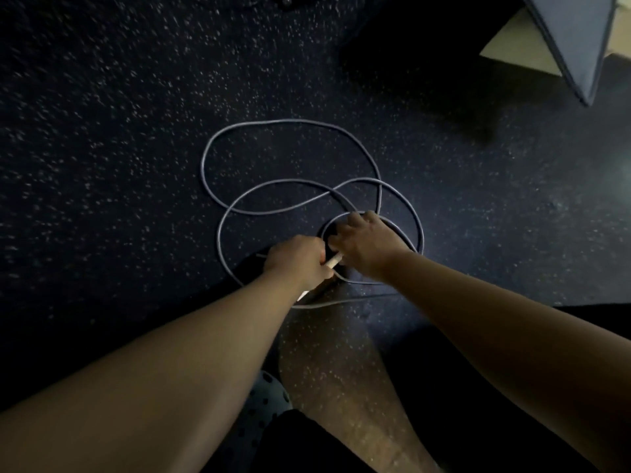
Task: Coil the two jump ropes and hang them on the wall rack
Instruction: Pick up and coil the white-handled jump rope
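While my left hand (pixel 298 259) gripped a pale handle (pixel 334 260) | right hand (pixel 362 244) lay on looped grey rope (pixel 290 151), apparently pinching it | speckled floor (pixel 119 148).

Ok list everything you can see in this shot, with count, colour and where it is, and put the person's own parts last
jump rope: one, grey, lying in loose overlapping loops on the floor, centre
wooden handle: one showing, pale, gripped by the left hand, its tip poking out toward the right hand
floor: one, dark with pale speckles, fills most of the view
padded mat or panel: one, blue-grey, top right corner, propped at an angle
shoe: one, grey-blue with dark holes, bottom centre
left hand: one, gripping the handle
right hand: one, fingers curled down over the small inner loop; grip unclear
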A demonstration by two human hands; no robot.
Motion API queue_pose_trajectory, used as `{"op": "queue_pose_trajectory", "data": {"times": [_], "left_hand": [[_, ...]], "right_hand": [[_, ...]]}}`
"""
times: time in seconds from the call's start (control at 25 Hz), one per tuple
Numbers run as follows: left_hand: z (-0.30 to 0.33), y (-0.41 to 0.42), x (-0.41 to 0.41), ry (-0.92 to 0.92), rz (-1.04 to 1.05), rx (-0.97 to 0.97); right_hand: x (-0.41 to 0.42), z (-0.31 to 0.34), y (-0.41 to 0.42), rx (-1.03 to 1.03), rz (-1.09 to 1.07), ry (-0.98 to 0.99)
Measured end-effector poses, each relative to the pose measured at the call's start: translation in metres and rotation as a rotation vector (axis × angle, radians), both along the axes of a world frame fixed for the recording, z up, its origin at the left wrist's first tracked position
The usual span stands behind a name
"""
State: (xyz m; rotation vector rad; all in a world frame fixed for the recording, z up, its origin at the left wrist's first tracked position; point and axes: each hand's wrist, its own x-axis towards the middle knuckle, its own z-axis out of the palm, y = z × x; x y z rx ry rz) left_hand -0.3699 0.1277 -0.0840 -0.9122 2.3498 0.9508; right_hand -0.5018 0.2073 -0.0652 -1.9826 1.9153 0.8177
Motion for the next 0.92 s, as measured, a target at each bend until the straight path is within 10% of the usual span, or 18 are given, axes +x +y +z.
{"op": "queue_pose_trajectory", "data": {"times": [0.4, 0.92], "left_hand": [[0.223, -0.084, 0.081, 0.221, -0.029, -0.418], [0.486, -0.082, 0.348, 0.708, 0.242, -0.686]], "right_hand": [[0.044, 0.208, -0.069, -0.519, -0.320, -0.565], [0.260, 0.462, -0.111, -0.814, 0.027, -1.346]]}}
